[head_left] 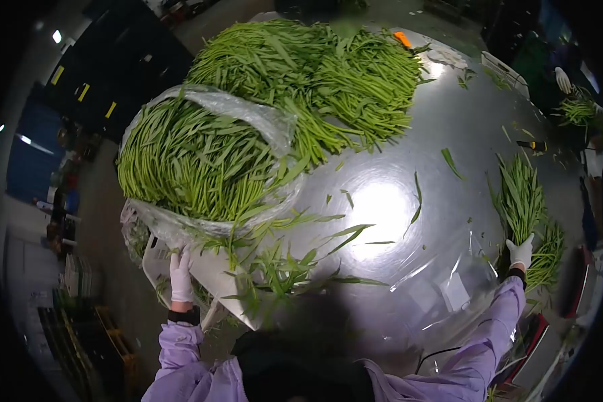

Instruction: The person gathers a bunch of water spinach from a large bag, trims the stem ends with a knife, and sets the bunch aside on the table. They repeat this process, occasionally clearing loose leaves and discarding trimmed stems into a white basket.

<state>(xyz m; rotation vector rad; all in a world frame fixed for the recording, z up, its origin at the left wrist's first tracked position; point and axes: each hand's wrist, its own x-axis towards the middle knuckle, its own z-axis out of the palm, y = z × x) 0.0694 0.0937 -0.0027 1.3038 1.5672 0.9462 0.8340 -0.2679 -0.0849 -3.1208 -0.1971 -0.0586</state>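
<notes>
left hand (181, 275): fingers closed on bag (261, 120) rim, desk (435, 221) left edge | right hand (520, 252): on bundle (519, 194), stems pointing to far edge, grip unclear

On the table (395, 201), the bag (248, 114) lay at the left, hanging partly over the near-left edge, with greens (187, 164) packed inside it. Behind it and a little to the right, a heap (328, 74) spread over the far side, touching the bag. Loose stalks (281, 268) were strewn in front of the bag, towards the near edge. The left hand (180, 275) sat at the bag's near end, off the table's edge. Well apart, at the right edge, lay a bundle (521, 194), with the right hand (521, 251) at its near end. A plastic sheet (442, 281) lay just left of that hand. Far off at the back right, another person's hand (563, 80) was beside a bunch (576, 110).
</notes>
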